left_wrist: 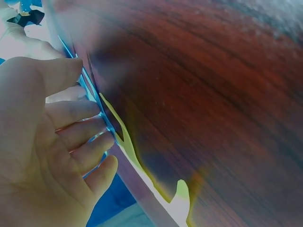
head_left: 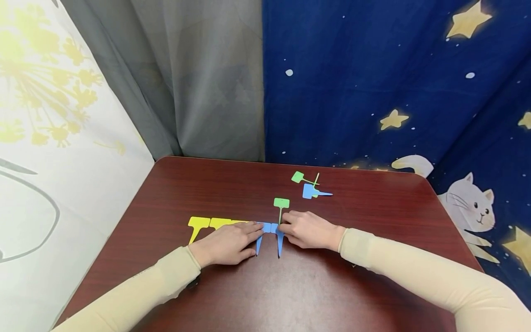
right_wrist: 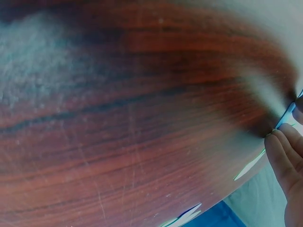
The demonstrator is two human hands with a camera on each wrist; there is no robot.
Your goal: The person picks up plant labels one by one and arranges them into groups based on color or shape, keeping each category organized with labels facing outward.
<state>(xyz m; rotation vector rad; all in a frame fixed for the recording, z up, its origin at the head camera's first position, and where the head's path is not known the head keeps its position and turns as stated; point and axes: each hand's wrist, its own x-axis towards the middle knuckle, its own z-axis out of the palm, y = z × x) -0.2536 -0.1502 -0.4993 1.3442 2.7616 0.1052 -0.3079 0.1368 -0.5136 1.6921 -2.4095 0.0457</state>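
T-shaped plant labels lie in a row on the table. At its left end are yellow labels [head_left: 199,222], partly covered by my left hand [head_left: 230,242]. That hand rests palm down with extended fingers, its fingertips on a blue label [head_left: 267,228]. In the left wrist view the fingers lie along the row beside a yellow label [left_wrist: 142,172]. My right hand [head_left: 311,229] pinches another blue label [head_left: 280,244] by its head, which butts against the first; its fingertips partly hide it. Just behind these fingers lies a green label [head_left: 281,203], its stem pointing toward the row.
Toward the back of the dark red wooden table [head_left: 224,189] lies a loose pile: a green label [head_left: 297,177], a blue label [head_left: 308,191] and another green one crossing beneath. A grey curtain [head_left: 215,92] and a blue starry curtain [head_left: 332,92] hang behind the table.
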